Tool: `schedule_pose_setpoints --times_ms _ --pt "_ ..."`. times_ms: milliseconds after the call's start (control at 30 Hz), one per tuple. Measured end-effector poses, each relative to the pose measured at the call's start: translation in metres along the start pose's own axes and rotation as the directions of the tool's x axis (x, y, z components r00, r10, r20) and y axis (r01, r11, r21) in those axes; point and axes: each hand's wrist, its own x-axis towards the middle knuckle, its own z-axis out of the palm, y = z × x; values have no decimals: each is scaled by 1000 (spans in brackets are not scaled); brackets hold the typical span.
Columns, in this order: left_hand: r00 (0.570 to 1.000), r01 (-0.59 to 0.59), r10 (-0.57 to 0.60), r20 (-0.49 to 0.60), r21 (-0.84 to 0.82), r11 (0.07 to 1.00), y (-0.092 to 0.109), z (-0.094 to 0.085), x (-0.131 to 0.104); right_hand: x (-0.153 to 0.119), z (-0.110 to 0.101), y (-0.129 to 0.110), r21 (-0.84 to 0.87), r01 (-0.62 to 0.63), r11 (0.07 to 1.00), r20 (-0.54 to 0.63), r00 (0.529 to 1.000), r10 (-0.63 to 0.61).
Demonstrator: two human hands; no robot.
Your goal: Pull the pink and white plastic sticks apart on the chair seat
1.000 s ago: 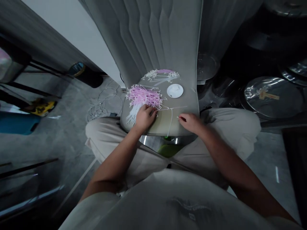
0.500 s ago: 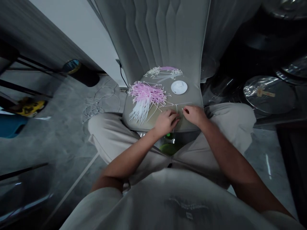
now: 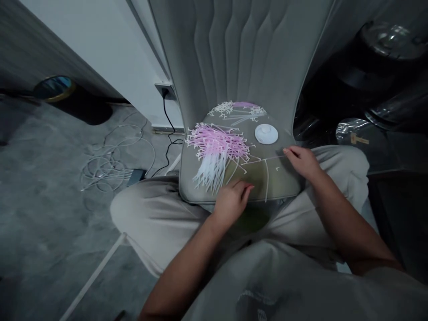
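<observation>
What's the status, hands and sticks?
Right hand at end of thin lilac stick, grip unclear. Left hand near pink-white pile. Nothing visibly in the way.

Dim, bluish-grey light, with the pink-and-white strips (image 3: 214,154) and white disc (image 3: 266,133) standing out palest; small glints on a shiny container (image 3: 389,38) amid deep upper-right shadow; smeary blur and wide-angle stretching toward the edges.
</observation>
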Motion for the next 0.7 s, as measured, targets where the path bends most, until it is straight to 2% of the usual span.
schedule_pose_setpoints --times_ms 100,233,367,467,600,700 --pt "1000 13 -13 1 -9 1000 -9 0 -2 4 3 -12 -47 58 997 57 997 -56" --pt "998 48 -48 -36 -1 999 -9 -1 -8 -12 12 -12 -49 182 982 166 971 -171" --pt "996 71 -71 -62 -6 997 5 4 -13 -36 21 2 -66 247 967 153 960 -234" --pt "996 38 -35 -87 34 999 14 11 -12 -44 26 9 -55 252 966 125 962 -244" --pt "994 14 -1 -108 123 992 16 21 -5 -41 31 12 164 177 971 81 978 -192" --pt "989 45 -32 -143 83 996 14 29 3 -36 31 14 318 125 940 54 987 -150"
